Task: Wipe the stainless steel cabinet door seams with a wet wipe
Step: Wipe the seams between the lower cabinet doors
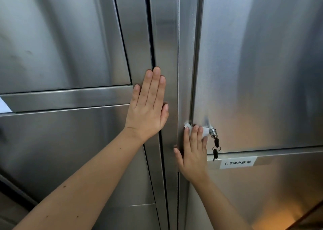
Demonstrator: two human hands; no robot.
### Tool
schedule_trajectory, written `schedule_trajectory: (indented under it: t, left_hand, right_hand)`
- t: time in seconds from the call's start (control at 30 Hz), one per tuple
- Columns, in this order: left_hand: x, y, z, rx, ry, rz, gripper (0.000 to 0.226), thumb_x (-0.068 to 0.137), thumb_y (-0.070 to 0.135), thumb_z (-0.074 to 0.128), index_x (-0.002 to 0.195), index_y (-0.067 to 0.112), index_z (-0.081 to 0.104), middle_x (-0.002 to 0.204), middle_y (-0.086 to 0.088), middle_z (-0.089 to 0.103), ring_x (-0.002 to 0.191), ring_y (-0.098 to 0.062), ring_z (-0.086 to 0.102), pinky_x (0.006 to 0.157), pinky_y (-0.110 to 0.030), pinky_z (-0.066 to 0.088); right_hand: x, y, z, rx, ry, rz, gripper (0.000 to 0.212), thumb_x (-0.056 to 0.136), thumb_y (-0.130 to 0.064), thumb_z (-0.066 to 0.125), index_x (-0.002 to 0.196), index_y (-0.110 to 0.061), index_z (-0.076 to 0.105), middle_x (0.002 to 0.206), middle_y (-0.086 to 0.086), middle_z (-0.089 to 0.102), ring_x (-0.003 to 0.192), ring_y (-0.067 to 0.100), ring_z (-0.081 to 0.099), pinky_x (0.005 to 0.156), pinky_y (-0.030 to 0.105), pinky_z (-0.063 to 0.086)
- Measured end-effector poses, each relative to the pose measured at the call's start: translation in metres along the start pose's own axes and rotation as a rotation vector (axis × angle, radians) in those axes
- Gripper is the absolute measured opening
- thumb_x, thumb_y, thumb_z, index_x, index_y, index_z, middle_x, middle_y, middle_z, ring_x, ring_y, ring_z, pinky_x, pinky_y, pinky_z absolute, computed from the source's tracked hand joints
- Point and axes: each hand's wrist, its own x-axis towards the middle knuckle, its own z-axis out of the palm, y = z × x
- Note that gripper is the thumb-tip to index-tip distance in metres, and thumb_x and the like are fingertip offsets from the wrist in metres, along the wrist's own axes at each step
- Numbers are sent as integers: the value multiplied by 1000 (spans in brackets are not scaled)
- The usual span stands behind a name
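Observation:
Stainless steel cabinet doors fill the head view. My left hand (148,104) lies flat with straight fingers on the centre post, across the dark vertical seam (151,37) of the left doors. My right hand (193,151) presses a white wet wipe (204,131) with straight fingers against the vertical seam (196,64) along the left edge of the right door (262,64). The wipe shows above and beside my fingertips, right next to the door's lock.
A chrome lock (212,131) with two dangling dark keys (216,147) sits just right of the wipe. A white label (237,162) is stuck below the right door. A horizontal seam (70,88) divides the left doors.

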Motion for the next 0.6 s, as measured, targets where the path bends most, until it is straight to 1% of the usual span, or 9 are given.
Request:
schedule_trajectory:
  t: [0.07,0.17,0.27,0.37,0.47,0.6]
  left_hand:
    - [0,0,0,4,4,1,74,91,29,32,144,3,-13,150,-9,-28,141,-22,-16,114,-40,-5]
    - [0,0,1,9,-2,-1,75,91,29,32,144,3,-13,150,-9,-28,141,-22,-16,114,-40,-6]
    - [0,0,0,9,-5,-3,76,90,29,34,144,3,-13,150,-9,-28,141,-22,-17,114,-40,-5]
    - [0,0,0,7,-4,-3,76,90,29,34,144,4,-13,150,-9,-29,141,-22,-17,114,-40,-5]
    - [-1,0,1,-2,1,1,75,90,29,33,144,4,-13,150,-9,-28,141,-22,-17,113,-40,-7]
    - [-1,0,1,-9,-10,-7,75,90,29,33,145,4,-13,150,-8,-28,141,-21,-16,114,-40,-7]
  right_hand:
    - [-2,0,1,14,-5,5,64,99,-47,13,149,-13,-6,155,3,-21,143,22,-13,115,40,-4]
    - [-27,2,9,-10,-66,18,65,98,-48,11,148,-11,-7,155,4,-21,143,22,-13,114,40,-2]
    - [-49,5,16,-62,-124,36,66,98,-50,9,148,-10,-7,155,6,-19,143,22,-12,113,42,2]
    - [-52,3,15,-73,-144,54,66,98,-50,8,148,-10,-7,155,5,-20,143,22,-12,111,44,4]
    - [-35,-1,9,-57,-96,47,66,98,-50,9,148,-11,-8,155,5,-21,143,21,-13,112,45,3]
    - [7,-8,-6,-16,10,19,67,98,-48,14,148,-10,-7,154,4,-24,143,23,-16,114,42,-7]
